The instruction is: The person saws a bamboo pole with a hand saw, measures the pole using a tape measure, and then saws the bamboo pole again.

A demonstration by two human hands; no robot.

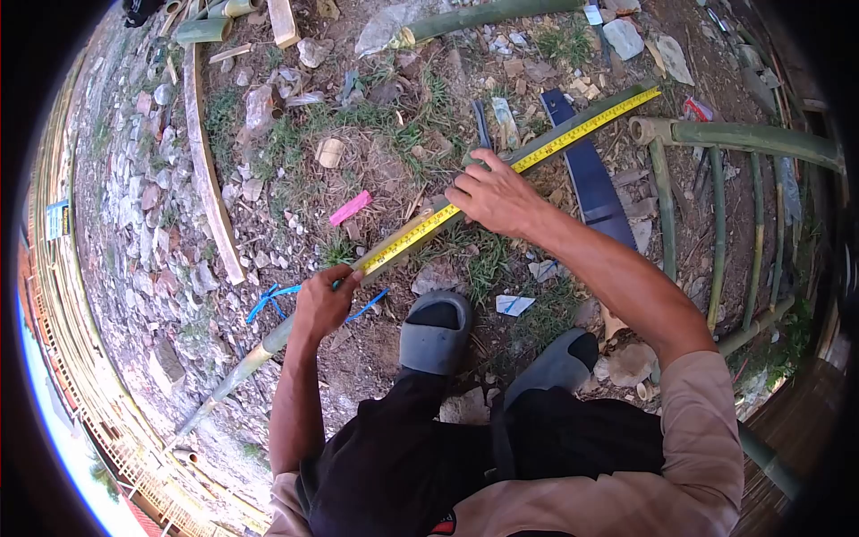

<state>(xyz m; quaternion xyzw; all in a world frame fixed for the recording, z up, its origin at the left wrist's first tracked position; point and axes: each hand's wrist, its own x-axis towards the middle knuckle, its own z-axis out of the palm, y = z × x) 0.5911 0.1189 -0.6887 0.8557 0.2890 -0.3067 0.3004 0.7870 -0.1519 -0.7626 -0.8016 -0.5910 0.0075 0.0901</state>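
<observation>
A long bamboo pole (259, 352) runs diagonally across the ground in front of me. Along its upper part lies the yellow blade of a tape measure (586, 128), marked with dark numbers. My left hand (324, 302) is closed around the pole at the tape's lower end, thumb against the yellow blade. Further up, my right hand (492, 192) has its fingers bent over the pole and tape, holding the two together. Blue string (268, 300) shows on both sides of my left hand. Under the pole's upper part lies a dark blue saw blade (598, 190).
A bamboo frame with rungs (718, 237) lies at the right. A pink strip (350, 208) rests on the stony ground beyond the pole. A wooden plank (204, 157) lies at the left, and another bamboo pole (492, 16) at the top. My sandals (437, 336) stand close below the pole.
</observation>
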